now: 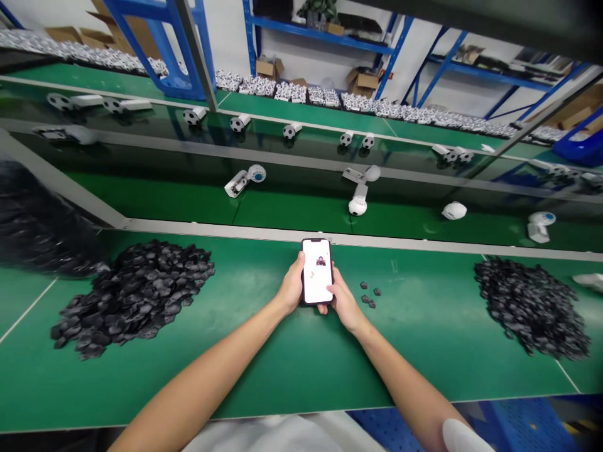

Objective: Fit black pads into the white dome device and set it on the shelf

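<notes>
A smartphone [317, 276] with a lit, mostly white screen is held upright over the green table. My left hand [291, 289] grips its left edge, thumb along the side. My right hand [345, 300] holds the right edge, its thumb over the lower part of the screen. Just right of that hand lie several small black pentagon pieces [365, 299]. Farther off, a large pile of black pieces [136, 295] spreads on the left, and another black pile [532, 307] is on the right.
Beyond the table's metal rail [254, 234], white parts [358, 199] lie on a green conveyor belt [292, 210]. Football-patterned pieces [240, 123] line a ledge behind it. A black plastic bag [42, 220] stands at left. Blue shelving [325, 41] rises at the back.
</notes>
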`<state>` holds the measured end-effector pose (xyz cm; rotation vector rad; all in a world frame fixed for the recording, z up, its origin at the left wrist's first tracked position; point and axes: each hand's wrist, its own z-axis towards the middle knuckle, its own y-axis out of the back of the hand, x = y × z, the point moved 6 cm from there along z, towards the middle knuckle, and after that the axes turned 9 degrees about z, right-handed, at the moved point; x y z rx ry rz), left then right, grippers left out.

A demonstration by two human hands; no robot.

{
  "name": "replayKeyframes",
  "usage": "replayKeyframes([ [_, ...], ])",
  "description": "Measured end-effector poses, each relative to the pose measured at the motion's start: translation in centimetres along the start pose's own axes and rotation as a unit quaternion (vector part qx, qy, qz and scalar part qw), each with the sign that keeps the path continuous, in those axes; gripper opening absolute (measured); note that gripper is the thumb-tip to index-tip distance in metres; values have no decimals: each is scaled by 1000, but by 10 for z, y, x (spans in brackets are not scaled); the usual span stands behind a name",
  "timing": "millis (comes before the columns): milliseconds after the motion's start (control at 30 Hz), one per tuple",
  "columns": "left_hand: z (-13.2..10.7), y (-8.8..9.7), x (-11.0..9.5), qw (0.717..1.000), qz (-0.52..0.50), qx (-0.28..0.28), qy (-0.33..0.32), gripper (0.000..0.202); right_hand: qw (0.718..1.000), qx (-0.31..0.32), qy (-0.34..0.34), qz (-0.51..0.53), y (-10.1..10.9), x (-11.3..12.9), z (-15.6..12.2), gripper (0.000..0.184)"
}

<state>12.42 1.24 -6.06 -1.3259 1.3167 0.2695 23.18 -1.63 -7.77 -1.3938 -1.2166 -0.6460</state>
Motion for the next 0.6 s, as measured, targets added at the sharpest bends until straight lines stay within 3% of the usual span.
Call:
replayKeyframes([
  [600,2,1,2,1000,-7,-1,8,91,1000,3,8,15,-1,2,-2,70],
])
